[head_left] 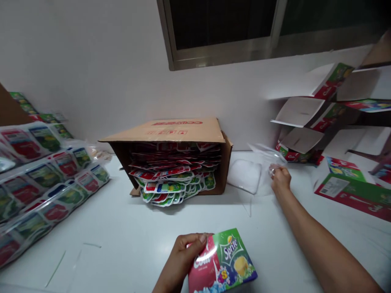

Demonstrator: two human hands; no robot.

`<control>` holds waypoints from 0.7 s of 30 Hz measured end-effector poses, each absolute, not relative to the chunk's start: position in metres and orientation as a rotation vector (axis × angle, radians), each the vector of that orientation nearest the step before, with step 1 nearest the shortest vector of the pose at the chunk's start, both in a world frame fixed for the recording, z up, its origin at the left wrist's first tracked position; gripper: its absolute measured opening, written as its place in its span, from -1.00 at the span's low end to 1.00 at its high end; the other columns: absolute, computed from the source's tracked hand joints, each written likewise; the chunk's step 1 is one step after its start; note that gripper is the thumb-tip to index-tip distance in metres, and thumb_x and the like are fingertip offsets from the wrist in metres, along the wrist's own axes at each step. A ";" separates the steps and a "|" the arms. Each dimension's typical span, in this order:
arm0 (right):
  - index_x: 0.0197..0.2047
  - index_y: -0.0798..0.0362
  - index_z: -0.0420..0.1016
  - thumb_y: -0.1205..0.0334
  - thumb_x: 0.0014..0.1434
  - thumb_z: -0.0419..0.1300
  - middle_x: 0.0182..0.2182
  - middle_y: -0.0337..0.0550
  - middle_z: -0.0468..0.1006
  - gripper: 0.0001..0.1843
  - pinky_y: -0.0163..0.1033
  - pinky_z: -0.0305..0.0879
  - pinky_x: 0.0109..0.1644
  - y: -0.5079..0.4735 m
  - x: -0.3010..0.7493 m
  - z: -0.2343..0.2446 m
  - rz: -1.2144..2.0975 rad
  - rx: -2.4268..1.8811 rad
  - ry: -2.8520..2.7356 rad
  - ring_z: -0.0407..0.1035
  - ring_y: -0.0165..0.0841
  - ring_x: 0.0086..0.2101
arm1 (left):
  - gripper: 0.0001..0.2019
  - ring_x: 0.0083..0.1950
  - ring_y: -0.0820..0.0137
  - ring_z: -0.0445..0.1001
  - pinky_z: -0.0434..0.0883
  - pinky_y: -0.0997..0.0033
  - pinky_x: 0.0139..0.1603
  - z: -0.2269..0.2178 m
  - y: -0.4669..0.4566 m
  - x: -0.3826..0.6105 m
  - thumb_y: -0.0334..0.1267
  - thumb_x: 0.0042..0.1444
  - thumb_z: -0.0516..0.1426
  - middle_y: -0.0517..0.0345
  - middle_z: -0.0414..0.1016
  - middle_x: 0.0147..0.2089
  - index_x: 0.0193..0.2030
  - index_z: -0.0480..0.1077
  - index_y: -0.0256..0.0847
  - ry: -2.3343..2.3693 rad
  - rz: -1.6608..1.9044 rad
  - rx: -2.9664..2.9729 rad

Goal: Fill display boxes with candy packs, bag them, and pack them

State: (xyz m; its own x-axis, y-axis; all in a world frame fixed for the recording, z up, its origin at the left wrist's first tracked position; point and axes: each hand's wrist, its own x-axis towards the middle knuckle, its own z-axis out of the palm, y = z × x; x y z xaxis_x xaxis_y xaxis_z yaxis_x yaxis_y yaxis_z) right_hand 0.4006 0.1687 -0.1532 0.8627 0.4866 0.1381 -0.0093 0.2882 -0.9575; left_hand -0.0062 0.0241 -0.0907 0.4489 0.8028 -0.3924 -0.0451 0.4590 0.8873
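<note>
My left hand (pixel 187 258) grips a small red and green candy box (pixel 226 260) printed "Cola" and "Sprite", held over the front of the table with the thumb on its printed face. Further off to the right, my right hand (pixel 280 178) is closed on a clear plastic bag (pixel 264 156), its fingers pinching a crumpled part. A stack of white sheets or pouches (pixel 245 176) lies next to the bag, perhaps inside it; I cannot tell. Between the hands and the wall, an open cardboard carton (pixel 183 128) rests on its side, full of red and green candy packets (pixel 171 187).
Clear-wrapped strips of packets (pixel 55 195) are piled at the left. On the right, open-flapped printed boxes (pixel 301 112) are stacked, with a closed-looking Cola box (pixel 351 185) before them. Thin plastic strips (pixel 56 268) lie on the white table (pixel 122 228). A window (pixel 222 28) is above.
</note>
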 end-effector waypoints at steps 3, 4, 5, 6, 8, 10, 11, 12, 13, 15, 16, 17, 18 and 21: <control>-0.20 0.03 0.32 0.12 0.25 0.11 -0.29 -0.26 0.49 -0.84 -0.25 0.44 -0.28 0.148 0.412 -0.108 0.368 -1.048 -0.438 0.46 -0.42 -0.32 | -0.37 -0.42 0.26 0.53 0.39 0.38 -0.37 -0.091 0.023 -0.009 0.17 -0.08 0.28 -0.05 0.61 -0.41 -0.08 0.55 -0.39 0.946 0.614 0.986; -0.26 0.01 0.29 0.12 0.21 0.11 -0.34 -0.29 0.49 -0.85 -0.24 0.45 -0.29 0.138 0.414 -0.091 0.393 -0.988 -0.470 0.47 -0.41 -0.32 | -0.36 -0.37 0.24 0.55 0.43 0.34 -0.32 -0.090 0.024 -0.011 0.18 -0.07 0.27 -0.07 0.63 -0.34 -0.04 0.54 -0.37 0.941 0.626 1.014; -0.32 0.00 0.26 0.11 0.17 0.12 -0.37 -0.29 0.50 -0.84 -0.21 0.46 -0.27 0.127 0.414 -0.074 0.431 -0.935 -0.515 0.49 -0.39 -0.31 | -0.36 -0.27 0.20 0.58 0.46 0.29 -0.22 -0.088 0.026 -0.013 0.19 -0.06 0.26 -0.10 0.64 -0.23 0.00 0.52 -0.33 0.939 0.655 1.053; -0.37 0.00 0.25 0.11 0.14 0.14 -0.37 -0.26 0.52 -0.83 -0.16 0.47 -0.26 0.116 0.411 -0.058 0.480 -0.892 -0.567 0.51 -0.34 -0.29 | -0.35 -0.13 0.15 0.57 0.46 0.23 -0.10 -0.085 0.028 -0.015 0.19 -0.06 0.26 -0.11 0.62 -0.10 0.04 0.50 -0.28 0.941 0.701 1.102; -0.40 0.00 0.28 0.10 0.09 0.17 -0.33 -0.16 0.57 -0.82 -0.09 0.49 -0.25 0.092 0.398 -0.030 0.599 -0.836 -0.666 0.53 -0.23 -0.24 | -0.35 0.15 0.09 0.44 0.36 0.14 0.16 -0.075 0.037 -0.019 0.17 -0.07 0.27 -0.12 0.50 0.13 0.10 0.45 -0.21 0.965 0.829 1.215; -0.37 -0.01 0.35 0.09 0.09 0.18 -0.23 -0.10 0.60 -0.84 -0.10 0.51 -0.31 0.070 0.375 -0.007 0.756 -0.779 -0.754 0.54 -0.18 -0.20 | -0.31 0.30 0.04 0.28 0.20 0.05 0.32 -0.061 0.046 -0.020 0.14 -0.08 0.29 -0.15 0.39 0.24 0.14 0.40 -0.21 1.000 0.937 1.312; -0.35 -0.02 0.38 0.09 0.09 0.17 -0.20 -0.10 0.61 -0.85 -0.13 0.51 -0.34 0.060 0.359 0.001 0.840 -0.742 -0.795 0.54 -0.18 -0.19 | -0.27 0.33 0.02 0.23 0.14 0.01 0.35 -0.054 0.051 -0.018 0.12 -0.10 0.31 -0.17 0.32 0.29 0.18 0.36 -0.22 1.005 0.968 1.349; -0.34 -0.03 0.40 0.10 0.10 0.17 -0.18 -0.10 0.62 -0.87 -0.17 0.51 -0.37 0.052 0.343 0.009 0.924 -0.705 -0.838 0.55 -0.19 -0.20 | -0.21 0.35 -0.01 0.20 0.10 -0.02 0.37 -0.046 0.054 -0.015 0.10 -0.14 0.34 -0.19 0.26 0.33 0.22 0.32 -0.23 1.006 0.998 1.372; -0.32 -0.04 0.43 0.11 0.12 0.17 -0.19 -0.12 0.63 -0.88 -0.20 0.50 -0.40 0.044 0.325 0.015 1.003 -0.670 -0.883 0.56 -0.20 -0.21 | -0.14 0.38 -0.02 0.14 0.05 -0.03 0.39 -0.039 0.057 -0.010 0.06 -0.18 0.37 -0.20 0.18 0.37 0.26 0.26 -0.24 0.982 1.009 1.396; -0.28 -0.05 0.47 0.13 0.14 0.17 -0.22 -0.14 0.65 -0.88 -0.24 0.48 -0.43 0.032 0.290 0.023 1.139 -0.623 -0.969 0.57 -0.21 -0.25 | 0.03 0.44 0.00 -0.01 -0.02 0.00 0.42 -0.028 0.059 0.001 -0.04 -0.28 0.44 -0.22 0.03 0.43 0.35 0.12 -0.23 0.934 1.055 1.397; -0.26 -0.06 0.48 0.12 0.14 0.17 -0.24 -0.15 0.65 -0.87 -0.25 0.47 -0.44 0.028 0.273 0.027 1.200 -0.611 -1.004 0.57 -0.22 -0.27 | 0.10 0.46 0.03 -0.06 -0.03 0.03 0.42 -0.024 0.060 0.007 -0.09 -0.32 0.46 -0.22 -0.04 0.45 0.38 0.05 -0.21 0.906 1.073 1.373; -0.26 -0.06 0.49 0.12 0.14 0.18 -0.25 -0.16 0.65 -0.87 -0.26 0.47 -0.44 0.025 0.259 0.029 1.260 -0.602 -1.027 0.57 -0.23 -0.28 | 0.14 0.46 0.04 -0.06 0.01 0.04 0.41 -0.022 0.060 0.013 -0.13 -0.34 0.47 -0.22 -0.05 0.45 0.39 0.02 -0.20 0.869 1.083 1.326; -0.26 -0.06 0.49 0.11 0.14 0.18 -0.26 -0.16 0.65 -0.87 -0.27 0.46 -0.44 0.023 0.248 0.031 1.312 -0.594 -1.038 0.57 -0.24 -0.29 | 0.14 0.44 0.04 0.00 0.09 0.04 0.37 -0.021 0.059 0.017 -0.17 -0.36 0.48 -0.24 0.01 0.43 0.38 0.02 -0.20 0.819 1.084 1.267; -0.30 -0.06 0.48 0.12 0.13 0.18 -0.29 -0.19 0.65 -0.89 -0.28 0.46 -0.41 0.026 0.230 0.035 1.385 -0.587 -1.016 0.56 -0.28 -0.34 | -0.16 0.14 0.07 0.44 0.34 0.12 0.14 -0.026 0.057 0.021 -0.22 -0.36 0.48 -0.21 0.50 0.08 0.16 0.35 -0.28 0.686 1.053 1.134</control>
